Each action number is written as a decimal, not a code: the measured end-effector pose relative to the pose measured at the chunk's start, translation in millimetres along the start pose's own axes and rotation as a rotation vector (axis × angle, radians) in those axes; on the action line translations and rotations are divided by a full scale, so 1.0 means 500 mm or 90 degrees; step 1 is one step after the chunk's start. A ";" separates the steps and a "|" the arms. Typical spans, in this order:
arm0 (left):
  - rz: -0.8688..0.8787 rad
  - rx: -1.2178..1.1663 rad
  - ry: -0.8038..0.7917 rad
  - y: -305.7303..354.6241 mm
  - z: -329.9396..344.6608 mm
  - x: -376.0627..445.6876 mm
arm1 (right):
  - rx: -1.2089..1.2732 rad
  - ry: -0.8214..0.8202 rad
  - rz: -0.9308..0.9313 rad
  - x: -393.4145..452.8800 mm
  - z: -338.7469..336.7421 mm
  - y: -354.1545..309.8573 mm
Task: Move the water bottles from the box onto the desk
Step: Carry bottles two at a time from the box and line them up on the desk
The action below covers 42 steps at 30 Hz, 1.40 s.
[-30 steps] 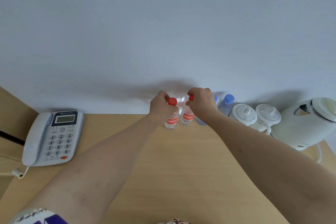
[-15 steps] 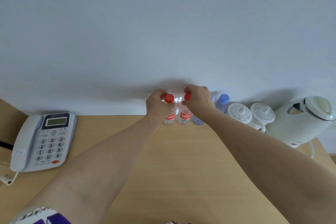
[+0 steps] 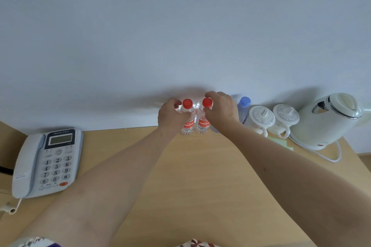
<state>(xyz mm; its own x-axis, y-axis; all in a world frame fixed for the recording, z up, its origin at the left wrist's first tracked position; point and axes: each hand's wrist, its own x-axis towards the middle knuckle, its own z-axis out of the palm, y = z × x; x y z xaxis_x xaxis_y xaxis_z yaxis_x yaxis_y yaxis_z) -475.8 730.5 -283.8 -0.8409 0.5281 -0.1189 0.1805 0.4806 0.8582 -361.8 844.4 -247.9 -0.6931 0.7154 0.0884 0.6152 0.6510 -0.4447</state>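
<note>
Two small clear water bottles with red caps and red labels stand upright side by side at the back of the wooden desk point(image 3: 200, 176), close to the wall. My left hand point(image 3: 170, 115) grips the left bottle point(image 3: 188, 120) around its neck and shoulder. My right hand point(image 3: 219, 111) grips the right bottle point(image 3: 203, 121) in the same way. A third bottle with a blue cap point(image 3: 243, 107) stands just right of my right hand, partly hidden by it. No box is in view.
A grey desk telephone point(image 3: 46, 161) lies at the left. Two white lidded cups point(image 3: 261, 120) point(image 3: 286, 117) and a white electric kettle point(image 3: 329, 119) with its cord stand at the back right. A white wall rises behind the desk.
Both hands have stayed on the two red-capped bottles, which stand in the same place by the wall. Only the camera view has shifted slightly.
</note>
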 end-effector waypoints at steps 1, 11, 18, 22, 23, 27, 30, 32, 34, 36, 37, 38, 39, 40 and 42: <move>0.010 0.021 0.001 0.000 -0.004 -0.003 | -0.003 0.004 0.007 -0.008 0.001 0.002; 0.222 0.336 0.008 0.086 0.006 -0.091 | -0.037 0.001 0.053 -0.127 -0.060 0.059; 0.404 0.431 -0.086 0.217 0.162 -0.261 | -0.117 0.054 0.165 -0.298 -0.206 0.234; 0.474 0.445 -0.150 0.291 0.310 -0.417 | -0.158 0.072 0.253 -0.456 -0.304 0.383; 0.497 0.454 -0.176 0.306 0.350 -0.462 | -0.160 0.079 0.280 -0.499 -0.329 0.420; 0.584 0.447 -0.279 0.366 0.509 -0.648 | -0.163 0.118 0.385 -0.694 -0.420 0.556; 0.660 0.430 -0.355 0.416 0.619 -0.799 | -0.150 0.144 0.472 -0.847 -0.481 0.646; 0.705 0.421 -0.413 0.445 0.685 -0.902 | -0.135 0.160 0.542 -0.943 -0.522 0.698; 0.754 0.419 -0.471 0.468 0.745 -1.005 | -0.128 0.182 0.607 -1.037 -0.558 0.744; 0.812 0.421 -0.520 0.487 0.804 -1.102 | -0.129 0.207 0.666 -1.128 -0.587 0.789; 0.839 0.421 -0.543 0.497 0.834 -1.150 | -0.131 0.220 0.699 -1.172 -0.600 0.810; 0.865 0.421 -0.564 0.508 0.864 -1.198 | -0.132 0.236 0.733 -1.216 -0.612 0.830; 0.892 0.421 -0.582 0.518 0.894 -1.247 | -0.129 0.249 0.770 -1.261 -0.623 0.851; 0.921 0.421 -0.602 0.526 0.924 -1.297 | -0.124 0.261 0.807 -1.305 -0.632 0.872; 0.966 0.414 -0.652 0.538 0.982 -1.393 | -0.108 0.281 0.875 -1.389 -0.647 0.911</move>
<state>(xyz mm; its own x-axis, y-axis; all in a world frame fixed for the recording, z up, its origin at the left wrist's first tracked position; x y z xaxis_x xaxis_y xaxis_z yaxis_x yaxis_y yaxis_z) 408.7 835.6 -215.4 0.6974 0.7164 0.0195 0.6898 -0.6783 0.2530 521.2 726.4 -223.5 0.6195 0.7842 -0.0361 0.7427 -0.6004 -0.2965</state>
